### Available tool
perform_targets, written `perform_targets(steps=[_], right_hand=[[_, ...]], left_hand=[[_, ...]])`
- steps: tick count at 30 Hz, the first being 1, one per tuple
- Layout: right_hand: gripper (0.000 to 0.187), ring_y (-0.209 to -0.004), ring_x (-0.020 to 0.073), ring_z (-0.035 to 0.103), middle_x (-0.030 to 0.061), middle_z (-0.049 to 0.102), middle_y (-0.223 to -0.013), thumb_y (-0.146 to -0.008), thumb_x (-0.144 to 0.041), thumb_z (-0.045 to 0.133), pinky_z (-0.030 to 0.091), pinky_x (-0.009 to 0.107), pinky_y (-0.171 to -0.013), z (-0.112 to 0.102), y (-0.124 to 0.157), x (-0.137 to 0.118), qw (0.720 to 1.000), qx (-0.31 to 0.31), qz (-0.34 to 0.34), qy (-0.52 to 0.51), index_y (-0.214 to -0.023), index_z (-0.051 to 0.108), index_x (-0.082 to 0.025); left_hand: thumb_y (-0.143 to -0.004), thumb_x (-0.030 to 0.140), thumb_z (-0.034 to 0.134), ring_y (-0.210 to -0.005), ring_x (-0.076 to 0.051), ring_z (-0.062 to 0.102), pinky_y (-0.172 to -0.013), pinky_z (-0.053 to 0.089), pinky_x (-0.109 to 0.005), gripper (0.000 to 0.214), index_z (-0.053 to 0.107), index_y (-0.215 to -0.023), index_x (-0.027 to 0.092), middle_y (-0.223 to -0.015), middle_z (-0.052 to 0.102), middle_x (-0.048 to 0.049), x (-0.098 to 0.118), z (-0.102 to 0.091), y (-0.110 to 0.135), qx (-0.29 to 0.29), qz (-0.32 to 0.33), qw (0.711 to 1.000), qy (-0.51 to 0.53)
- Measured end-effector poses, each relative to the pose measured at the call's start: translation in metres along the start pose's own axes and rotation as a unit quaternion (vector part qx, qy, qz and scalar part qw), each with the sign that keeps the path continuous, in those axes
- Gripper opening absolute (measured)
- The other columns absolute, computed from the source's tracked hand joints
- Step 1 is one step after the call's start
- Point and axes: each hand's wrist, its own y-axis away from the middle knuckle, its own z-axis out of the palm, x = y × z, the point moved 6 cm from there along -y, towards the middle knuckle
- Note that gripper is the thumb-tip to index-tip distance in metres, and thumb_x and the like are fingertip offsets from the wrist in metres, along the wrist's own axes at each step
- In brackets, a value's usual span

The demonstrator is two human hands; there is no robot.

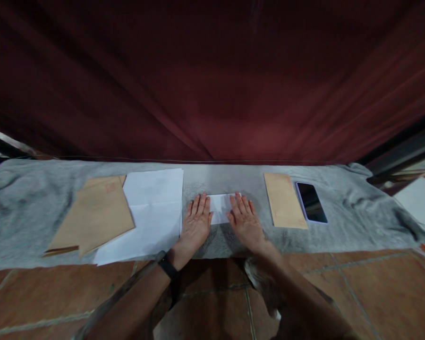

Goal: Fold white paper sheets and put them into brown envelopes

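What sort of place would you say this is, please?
Perhaps a home or similar informal space, though I cannot be sure: there is a reddish-brown tiled floor, a grey cloth spread as a work surface, and dark red fabric behind it.

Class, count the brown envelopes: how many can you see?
At least 3: an upper envelope overlapping a lower envelope at the left, and a single envelope at the right, beside the phone. More may be hidden beneath the left ones.

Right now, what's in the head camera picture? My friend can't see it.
A left hand and right hand lie flat at either end of a white paper strip on gray cloth. White sheets and brown envelopes lie left; another envelope and phone right.
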Motion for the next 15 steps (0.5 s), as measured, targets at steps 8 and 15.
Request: perform_targets(steps=[8,15], right_hand=[[0.055,-0.149,0.0270,0.037,0.0142,0.038,-0.163,-0.107,-0.038,0.038,0.026,0.047,-0.122,0.017,0.008,-0.010,0.999,-0.042,-0.010,-0.029,-0.156,0.040,-0.015],[0.057,-0.148,0.0293,0.038,0.0138,0.036,-0.164,-0.106,-0.042,0.039,0.026,0.048,-0.121,0.017,0.007,-0.005,0.998,-0.053,-0.007,-0.020,-0.156,0.040,-0.016]], left_hand=[[-0.104,0.037,0.035,-0.155,-0.028,0.025,-0.126,0.027,-0.052,0.058,0.039,-0.156,0.012,-0.164,0.035,-0.0136,0.012,-0.006,0.005,0.001,0.061,0.997,0.045],[-0.104,0.040,0.035,-0.154,-0.030,0.027,-0.125,0.028,-0.053,0.060,0.039,-0.156,0.010,-0.164,0.034,-0.0175,0.012,0.005,0.012,-0.008,0.057,0.998,0.027]])
